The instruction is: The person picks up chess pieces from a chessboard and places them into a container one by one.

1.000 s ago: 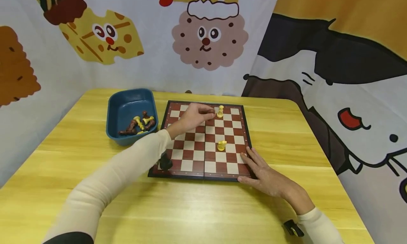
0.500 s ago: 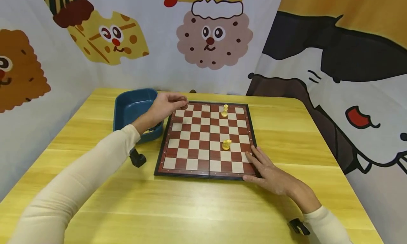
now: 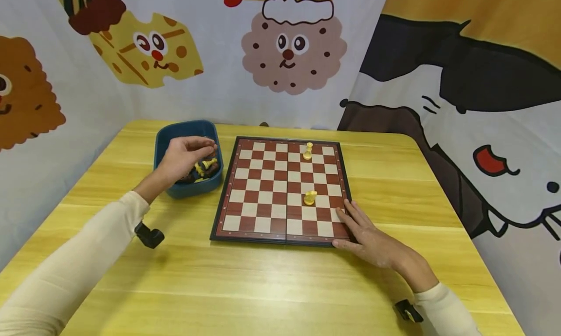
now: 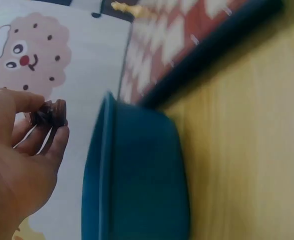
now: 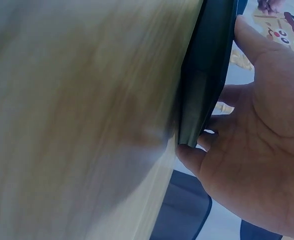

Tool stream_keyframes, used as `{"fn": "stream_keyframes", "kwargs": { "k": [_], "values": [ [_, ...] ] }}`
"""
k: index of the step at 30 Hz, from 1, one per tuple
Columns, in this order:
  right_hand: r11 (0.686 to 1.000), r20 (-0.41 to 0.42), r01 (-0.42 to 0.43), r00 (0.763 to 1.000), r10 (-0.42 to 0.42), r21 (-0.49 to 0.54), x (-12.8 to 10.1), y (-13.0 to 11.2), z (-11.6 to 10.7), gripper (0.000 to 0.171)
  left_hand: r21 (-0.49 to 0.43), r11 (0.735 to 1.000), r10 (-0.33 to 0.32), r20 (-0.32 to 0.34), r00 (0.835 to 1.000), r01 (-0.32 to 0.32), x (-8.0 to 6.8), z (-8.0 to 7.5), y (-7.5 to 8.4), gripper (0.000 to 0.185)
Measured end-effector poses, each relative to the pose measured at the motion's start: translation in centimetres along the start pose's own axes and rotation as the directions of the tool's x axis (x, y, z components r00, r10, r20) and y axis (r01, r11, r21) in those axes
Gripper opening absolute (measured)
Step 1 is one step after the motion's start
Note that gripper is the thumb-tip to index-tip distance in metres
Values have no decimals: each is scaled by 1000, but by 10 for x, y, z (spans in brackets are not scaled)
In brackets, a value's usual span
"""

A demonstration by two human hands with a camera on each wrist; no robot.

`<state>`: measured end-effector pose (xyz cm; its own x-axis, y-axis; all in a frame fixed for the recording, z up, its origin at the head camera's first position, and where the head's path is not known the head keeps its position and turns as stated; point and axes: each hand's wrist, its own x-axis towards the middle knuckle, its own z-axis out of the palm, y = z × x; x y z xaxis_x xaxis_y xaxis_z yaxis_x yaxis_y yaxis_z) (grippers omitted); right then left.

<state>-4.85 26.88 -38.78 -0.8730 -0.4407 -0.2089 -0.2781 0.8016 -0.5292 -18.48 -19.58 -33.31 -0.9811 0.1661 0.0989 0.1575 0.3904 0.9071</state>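
Note:
In the head view my left hand is over the blue plastic bin, at the left of the table. Its thumb and fingers pinch a dark brown chess piece, seen in the left wrist view; the fingers hide part of it. My right hand rests with extended fingers on the near right corner of the red-and-white chessboard. A cream knight stands on the board's right half. Farther back on that half stands a taller cream chess piece.
Brown and cream chess pieces lie jumbled in the bin, partly hidden by the left hand. The bin sits close to the board's left edge. Behind the wooden table hangs a cartoon-printed curtain.
My left hand has travelled left from the far part of the board to above the bin, carrying the brown chess piece. The right hand stays at the board's corner.

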Motion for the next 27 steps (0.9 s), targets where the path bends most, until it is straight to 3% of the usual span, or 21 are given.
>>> {"fn": "stream_keyframes", "kwargs": {
  "k": [4, 7, 14, 22, 27],
  "values": [
    [1000, -5, -9, 1000, 9, -3, -3, 1, 0, 89, 102, 995, 10, 5, 1000, -10, -10, -7, -8, 35],
    [1000, -4, -13, 1000, 13, -6, -4, 1, 0, 89, 156, 987, 52, -19, 998, -48, -15, -10, -12, 40],
    [1000, -1, -15, 1000, 15, -14, -4, 2, -2, 89, 136, 986, 113, -102, 988, -99, -18, -6, -15, 50],
    [1000, -1, -6, 1000, 6, -7, -2, 2, 1, 89, 86, 985, 156, -70, 985, -150, -11, 7, -9, 40],
    [1000, -9, -3, 1000, 3, -13, -1, 2, 1, 89, 37, 986, 160, -4, 987, -160, -2, 17, -7, 36]
  ]
}}
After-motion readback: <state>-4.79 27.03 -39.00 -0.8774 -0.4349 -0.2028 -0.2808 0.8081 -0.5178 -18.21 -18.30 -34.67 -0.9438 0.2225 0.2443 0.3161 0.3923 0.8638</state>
